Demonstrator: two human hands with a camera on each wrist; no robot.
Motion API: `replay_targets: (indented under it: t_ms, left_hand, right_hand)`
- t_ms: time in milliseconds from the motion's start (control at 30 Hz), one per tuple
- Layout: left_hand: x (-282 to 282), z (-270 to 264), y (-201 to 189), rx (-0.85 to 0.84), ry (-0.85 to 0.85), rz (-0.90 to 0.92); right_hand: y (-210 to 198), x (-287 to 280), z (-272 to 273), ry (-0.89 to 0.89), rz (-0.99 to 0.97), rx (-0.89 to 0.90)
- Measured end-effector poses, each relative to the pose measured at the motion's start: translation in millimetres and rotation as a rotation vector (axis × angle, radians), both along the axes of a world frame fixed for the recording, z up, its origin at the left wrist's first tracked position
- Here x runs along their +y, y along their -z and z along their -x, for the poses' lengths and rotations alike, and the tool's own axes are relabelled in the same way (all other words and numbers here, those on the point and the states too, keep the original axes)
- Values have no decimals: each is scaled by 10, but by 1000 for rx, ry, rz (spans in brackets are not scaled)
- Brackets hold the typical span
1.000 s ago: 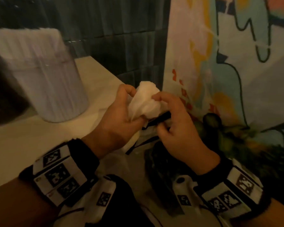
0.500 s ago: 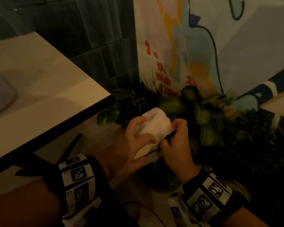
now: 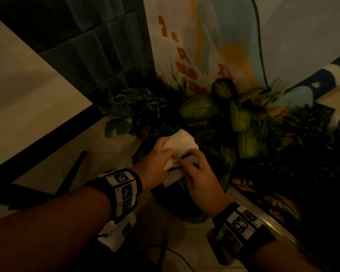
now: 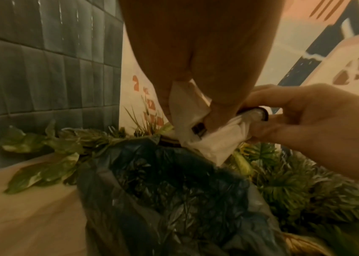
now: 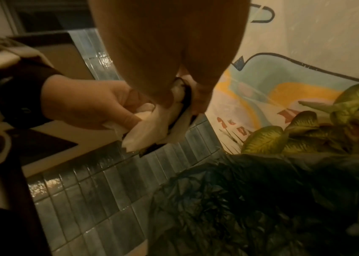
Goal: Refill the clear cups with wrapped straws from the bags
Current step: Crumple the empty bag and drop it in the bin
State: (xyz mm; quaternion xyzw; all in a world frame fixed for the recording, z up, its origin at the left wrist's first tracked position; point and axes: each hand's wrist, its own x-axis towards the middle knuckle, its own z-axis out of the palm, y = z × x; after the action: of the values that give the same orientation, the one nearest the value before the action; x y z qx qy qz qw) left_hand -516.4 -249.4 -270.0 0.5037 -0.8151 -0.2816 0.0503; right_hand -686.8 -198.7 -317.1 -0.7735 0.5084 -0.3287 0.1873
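Both my hands hold a crumpled white plastic bag [image 3: 182, 141] with a black strip along it. My left hand [image 3: 161, 153] grips the wad from the left, fingers curled round it [image 5: 90, 107]. My right hand [image 3: 194, 167] pinches the bag's black-edged end [image 4: 259, 114] between thumb and fingers. The bag [image 4: 202, 143] hangs just above a bin lined with a dark plastic liner [image 4: 174, 190]. No straws and no clear cup are in view.
The pale table [image 3: 28, 91] with its dark edge lies to the left, against a dark tiled wall [image 3: 98, 48]. Leafy plants [image 3: 241, 118] crowd behind and right of the bin [image 3: 186, 211], under a painted mural [image 3: 214, 36]. A cable runs over the floor below.
The hands carried the crumpled bag down and to the right, off the table and over the lined bin. The clear cup full of straws has left the view.
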Motion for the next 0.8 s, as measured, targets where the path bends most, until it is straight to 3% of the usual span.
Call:
replay_targets:
  t_ms: [133,233,333,400,800]
  left_hand:
    - [-102,15,170,-47,4,-37]
    - [-114,-44,290,-238,63,-193]
    - [-99,-84,317,-410,96,-350]
    - [-97,-89,291,-469,104,-372]
    - [31,-63,-173,-353,26,-238]
  right_hand:
    - [161,-158,-22,10,-81,91]
    - [408,-274,-15,3,-287,217]
    - [584,-375,-18,-116,-629,522]
    - [594,-438,-50,-182,-706,719]
    - [-66,-367,-153,-108,-545,617]
